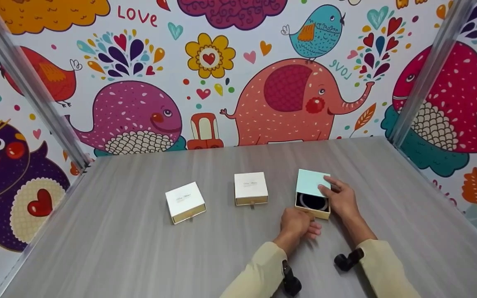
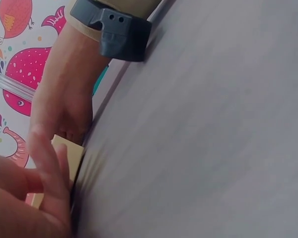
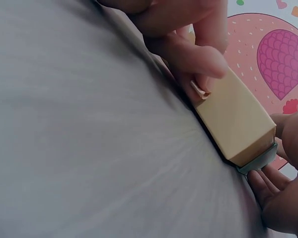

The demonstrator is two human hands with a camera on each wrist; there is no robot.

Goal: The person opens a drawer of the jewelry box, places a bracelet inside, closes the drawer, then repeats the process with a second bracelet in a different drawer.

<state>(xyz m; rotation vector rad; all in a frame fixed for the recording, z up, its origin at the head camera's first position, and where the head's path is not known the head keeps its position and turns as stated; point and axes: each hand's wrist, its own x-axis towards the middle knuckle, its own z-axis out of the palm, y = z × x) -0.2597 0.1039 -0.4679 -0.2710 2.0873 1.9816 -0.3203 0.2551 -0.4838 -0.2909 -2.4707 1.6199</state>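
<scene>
At the right of the table, a small drawer-style jewelry box has a pale mint sleeve [image 1: 311, 181] and a cream inner drawer [image 3: 236, 114] pulled partly out toward the person. Inside the drawer, a greyish ring-shaped piece like a bracelet [image 1: 302, 200] lies on a black lining; the sleeve may hide part of it. My left hand [image 1: 296, 224] pinches the little ribbon tab [image 3: 198, 90] on the drawer's front between thumb and finger. With fingers and thumb on opposite sides, my right hand [image 1: 343, 200] grips the mint sleeve.
Two white-topped boxes with gold sides stand shut to the left: one box [image 1: 251, 185] in the middle, another box [image 1: 185, 198] farther left and turned at an angle. All rest on a grey wood-grain table [image 1: 139, 248]. A cartoon-printed wall [image 1: 222, 99] rises behind its far edge.
</scene>
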